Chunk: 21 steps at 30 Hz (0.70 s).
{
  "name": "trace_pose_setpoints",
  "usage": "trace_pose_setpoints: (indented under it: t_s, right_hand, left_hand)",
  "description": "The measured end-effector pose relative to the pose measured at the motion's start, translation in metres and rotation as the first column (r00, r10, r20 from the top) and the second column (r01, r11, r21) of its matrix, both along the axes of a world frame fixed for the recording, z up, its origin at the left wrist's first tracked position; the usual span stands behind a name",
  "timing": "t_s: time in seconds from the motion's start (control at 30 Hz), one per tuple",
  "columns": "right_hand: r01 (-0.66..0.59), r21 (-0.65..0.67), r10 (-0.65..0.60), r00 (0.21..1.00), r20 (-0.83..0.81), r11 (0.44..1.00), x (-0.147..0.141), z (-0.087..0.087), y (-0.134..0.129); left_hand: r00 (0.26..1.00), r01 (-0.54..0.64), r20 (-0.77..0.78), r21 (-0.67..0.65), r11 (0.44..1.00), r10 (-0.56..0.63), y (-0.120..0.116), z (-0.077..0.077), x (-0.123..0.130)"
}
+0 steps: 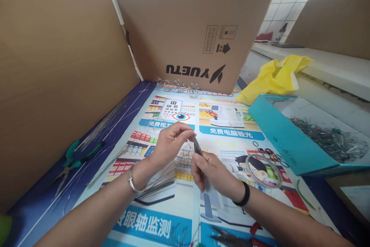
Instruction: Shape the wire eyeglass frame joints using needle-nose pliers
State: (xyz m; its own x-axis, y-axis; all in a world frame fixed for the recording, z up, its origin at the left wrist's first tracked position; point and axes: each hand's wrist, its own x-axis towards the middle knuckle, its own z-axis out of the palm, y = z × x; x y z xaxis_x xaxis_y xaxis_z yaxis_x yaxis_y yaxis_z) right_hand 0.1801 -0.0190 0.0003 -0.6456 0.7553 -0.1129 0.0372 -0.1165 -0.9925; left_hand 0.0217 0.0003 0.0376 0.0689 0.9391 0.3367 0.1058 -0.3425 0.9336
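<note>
My left hand (171,143), with a silver bangle at the wrist, is closed in a pinch near the middle of the view. Its fingertips meet at the upper end of a slim grey metal tool (197,146), and anything tiny between them is too small to name. My right hand (210,169), wearing a black band, is wrapped round that tool, which points up and left. Thin wires (157,190) lie under and beside my left forearm on the printed poster (185,177).
Green-handled pliers (69,160) lie at the left, red-handled pliers (231,237) at the bottom. A clear tape ring (263,170) and black rings (268,151) are at the right, beside a teal box (289,143) of metal pieces. Cardboard (185,27) stands behind; a yellow cloth (274,77) is right.
</note>
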Motion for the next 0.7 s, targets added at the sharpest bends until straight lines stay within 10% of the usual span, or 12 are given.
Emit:
trace_pose_setpoints:
  t_s: [0.37, 0.7]
  right_hand:
    - [0.096, 0.198, -0.143, 0.959, 0.243, 0.976, -0.0010, 0.0033, 0.0026]
    - [0.008, 0.078, -0.018, 0.992, 0.127, 0.997, 0.0030, 0.0028, 0.0026]
  left_hand:
    - [0.996, 0.037, 0.089, -0.102, 0.994, -0.028, -0.0016, 0.0071, 0.0031]
    - [0.992, -0.018, -0.123, 0.086, 0.996, 0.029, -0.0036, -0.0005, 0.0001]
